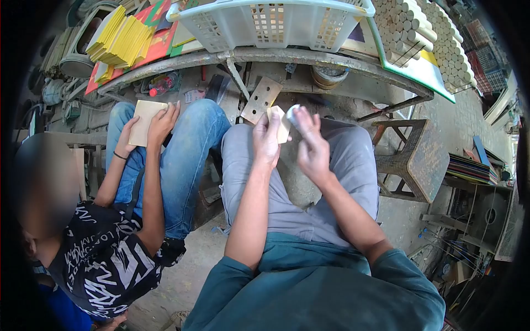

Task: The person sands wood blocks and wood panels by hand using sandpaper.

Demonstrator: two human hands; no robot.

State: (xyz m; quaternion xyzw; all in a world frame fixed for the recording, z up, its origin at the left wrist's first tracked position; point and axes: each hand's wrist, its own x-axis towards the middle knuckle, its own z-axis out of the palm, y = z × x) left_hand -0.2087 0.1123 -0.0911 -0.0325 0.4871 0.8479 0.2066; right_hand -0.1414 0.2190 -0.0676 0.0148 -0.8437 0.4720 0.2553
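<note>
My left hand (267, 138) is closed around a thin pale wooden piece (283, 126), held upright above the gap between my knees. Just right of it, my right hand (313, 144) is blurred by motion, its fingers bent round a small whitish item (293, 113) that I cannot make out. That item is close to the right side of the wooden piece; whether the two touch is unclear. Behind my hands, a light board with dark holes (261, 100) leans below the table.
A co-worker at the left holds a pale wooden block (147, 123) in both hands. The table edge (248, 54) bears a white plastic basket (265, 25), yellow pieces (122, 39) and stacked wooden cylinders (406, 30). A wooden stool (422, 160) stands at the right.
</note>
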